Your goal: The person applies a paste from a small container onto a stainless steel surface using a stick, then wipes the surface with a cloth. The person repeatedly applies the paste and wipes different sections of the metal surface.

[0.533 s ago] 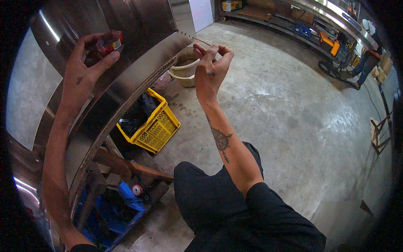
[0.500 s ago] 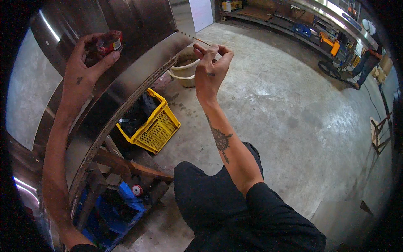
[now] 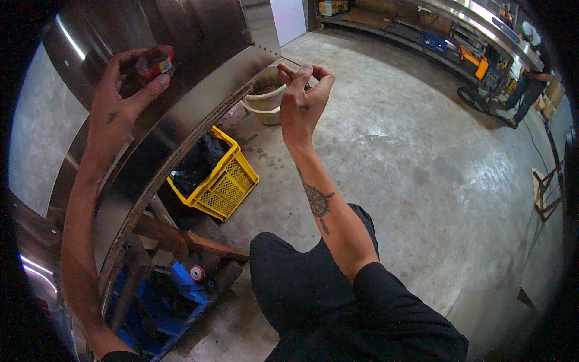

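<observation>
My left hand (image 3: 117,111) is closed around a small see-through container with red on it (image 3: 158,60), held above the brown-grey metal panel (image 3: 205,30). What the container holds I cannot make out. Thumb and fingers of my right hand (image 3: 304,99) pinch a thin stick (image 3: 291,61), whose far end points left at the end of a bent metal strip (image 3: 211,90). Several small dark dots (image 3: 271,52) run along that end, close to the stick's tip. Whether the tip touches the metal is too small to tell.
Under the bench edge stand a yellow crate (image 3: 226,187) with dark things in it, a pale bucket (image 3: 265,111) and a blue bin (image 3: 181,323). Concrete floor (image 3: 410,151) stretches right. At the far right a person (image 3: 528,90) stands by a long workbench (image 3: 410,36).
The stick's tip has shifted very slightly right and down along the dotted metal end. My left hand and its container have stayed almost still.
</observation>
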Action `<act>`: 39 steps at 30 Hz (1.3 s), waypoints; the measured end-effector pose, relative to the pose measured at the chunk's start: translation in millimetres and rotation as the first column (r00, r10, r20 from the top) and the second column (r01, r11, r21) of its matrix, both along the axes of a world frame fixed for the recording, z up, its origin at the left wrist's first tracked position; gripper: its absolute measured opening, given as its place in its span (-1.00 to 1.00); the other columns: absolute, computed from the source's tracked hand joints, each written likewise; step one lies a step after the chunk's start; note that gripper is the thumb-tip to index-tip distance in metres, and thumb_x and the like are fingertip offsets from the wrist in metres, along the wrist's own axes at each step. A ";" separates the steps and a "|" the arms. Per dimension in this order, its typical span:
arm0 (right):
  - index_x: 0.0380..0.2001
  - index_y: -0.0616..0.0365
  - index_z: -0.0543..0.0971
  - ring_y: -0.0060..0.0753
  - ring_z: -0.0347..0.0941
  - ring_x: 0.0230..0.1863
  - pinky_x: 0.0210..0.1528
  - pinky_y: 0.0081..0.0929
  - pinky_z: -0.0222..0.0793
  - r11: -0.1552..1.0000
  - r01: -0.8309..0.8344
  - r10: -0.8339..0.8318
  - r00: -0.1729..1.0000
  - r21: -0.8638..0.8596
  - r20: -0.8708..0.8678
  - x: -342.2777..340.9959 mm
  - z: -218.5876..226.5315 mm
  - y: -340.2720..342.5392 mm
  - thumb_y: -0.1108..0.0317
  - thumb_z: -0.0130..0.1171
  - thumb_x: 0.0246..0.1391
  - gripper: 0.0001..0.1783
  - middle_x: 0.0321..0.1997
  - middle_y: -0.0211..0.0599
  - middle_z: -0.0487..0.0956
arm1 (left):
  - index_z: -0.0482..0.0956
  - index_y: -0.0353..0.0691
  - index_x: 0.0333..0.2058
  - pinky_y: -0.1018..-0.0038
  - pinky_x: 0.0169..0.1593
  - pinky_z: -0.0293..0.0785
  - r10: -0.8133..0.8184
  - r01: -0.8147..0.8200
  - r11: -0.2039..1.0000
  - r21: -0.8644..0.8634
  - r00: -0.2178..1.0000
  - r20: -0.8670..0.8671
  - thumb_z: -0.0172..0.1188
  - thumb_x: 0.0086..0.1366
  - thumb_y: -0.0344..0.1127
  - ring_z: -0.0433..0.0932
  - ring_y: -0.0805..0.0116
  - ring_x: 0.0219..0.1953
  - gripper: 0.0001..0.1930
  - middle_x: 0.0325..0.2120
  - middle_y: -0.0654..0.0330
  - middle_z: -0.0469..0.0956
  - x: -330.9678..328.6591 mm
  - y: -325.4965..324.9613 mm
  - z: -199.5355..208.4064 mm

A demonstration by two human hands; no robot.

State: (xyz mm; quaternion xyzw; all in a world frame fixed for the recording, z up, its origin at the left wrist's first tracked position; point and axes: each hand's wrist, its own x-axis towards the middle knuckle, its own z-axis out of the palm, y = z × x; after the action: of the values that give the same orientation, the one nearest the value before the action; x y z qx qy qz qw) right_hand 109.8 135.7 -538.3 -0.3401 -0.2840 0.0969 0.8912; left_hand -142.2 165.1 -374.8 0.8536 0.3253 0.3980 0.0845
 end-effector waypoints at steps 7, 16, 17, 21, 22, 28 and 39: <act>0.08 0.40 0.29 -0.17 0.72 -0.01 0.08 -0.37 0.65 0.997 0.072 -0.071 0.997 0.024 -0.043 13.5 -25.6 -1.7 0.23 -0.03 0.59 -0.63 0.01 0.04 0.53 | 0.51 -0.22 0.24 0.35 0.30 0.47 -0.001 0.001 1.000 0.002 1.000 0.003 0.53 0.32 -0.18 0.63 0.28 0.15 -0.41 0.10 0.07 0.66 3.4 4.3 -3.3; 0.11 0.32 0.44 -0.29 0.69 -0.20 -0.07 -0.35 0.56 0.899 0.125 -0.060 0.985 -0.420 0.163 80.9 -128.0 3.5 0.16 0.04 0.57 -0.62 -0.07 -0.13 0.59 | 0.51 -0.21 0.20 0.33 0.30 0.50 -0.043 0.034 0.995 0.096 0.994 0.102 0.55 0.30 -0.19 0.63 0.32 0.12 -0.42 0.04 0.09 0.68 4.2 11.5 -10.0; 0.10 0.31 0.44 -0.29 0.70 -0.21 -0.08 -0.34 0.56 0.877 0.088 0.011 0.979 -0.472 0.203 80.5 -140.1 3.6 0.17 0.04 0.57 -0.64 -0.08 -0.14 0.60 | 0.51 -0.20 0.19 0.34 0.27 0.52 -0.013 0.004 0.994 0.112 0.997 0.079 0.56 0.29 -0.19 0.64 0.33 0.09 -0.42 0.02 0.10 0.68 2.6 2.0 -1.0; 0.07 0.31 0.43 -0.40 0.57 -0.25 -0.16 -0.37 0.53 0.714 0.229 0.148 0.874 -0.661 0.462 109.2 -217.9 -5.9 0.19 0.08 0.56 -0.66 -0.11 -0.15 0.57 | 0.49 -0.20 0.18 0.34 0.10 0.62 0.082 -0.062 0.992 -0.114 0.980 0.182 0.62 0.21 -0.19 0.67 0.33 -0.03 -0.35 -0.09 0.14 0.67 11.3 -5.0 -4.4; 0.07 0.27 0.43 -0.41 0.58 -0.20 -0.14 -0.41 0.53 0.663 0.055 0.264 0.916 -0.747 0.302 92.5 -203.4 -21.6 0.15 0.08 0.57 -0.65 -0.11 -0.19 0.56 | 0.48 -0.20 0.19 0.33 0.07 0.64 0.075 -0.041 0.987 -0.157 0.973 0.220 0.63 0.20 -0.19 0.67 0.30 -0.05 -0.34 -0.08 0.12 0.65 7.8 -3.4 -10.9; 0.02 0.20 0.41 -0.49 0.53 -0.21 -0.16 -0.46 0.51 0.490 -0.100 0.521 0.830 -0.866 0.199 82.5 -166.0 -109.1 0.10 0.07 0.59 -0.66 -0.16 -0.31 0.51 | 0.43 -0.19 0.27 0.17 0.33 0.50 0.119 -0.132 0.989 0.060 0.975 0.188 0.58 0.22 -0.17 0.50 -0.06 0.27 -0.28 0.19 -0.06 0.50 14.1 0.4 -10.6; 0.14 0.13 0.37 -0.50 0.45 -0.27 -0.25 -0.48 0.42 0.236 -0.502 0.801 0.585 -0.832 -0.125 19.6 70.3 -182.3 0.10 0.08 0.58 -0.65 -0.11 -0.36 0.46 | 0.40 -0.19 0.33 0.08 0.35 0.49 0.586 -0.553 0.809 -0.198 0.732 0.348 0.52 0.26 -0.21 0.49 -0.11 0.28 -0.28 0.23 -0.09 0.48 -35.2 -186.2 92.1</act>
State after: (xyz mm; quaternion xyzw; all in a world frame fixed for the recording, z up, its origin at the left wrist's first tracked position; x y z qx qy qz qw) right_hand 129.5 -46.5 -468.0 -0.5577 -0.4674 0.5234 0.4433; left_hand -177.4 -21.1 -282.8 0.6108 0.5630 0.5539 0.0566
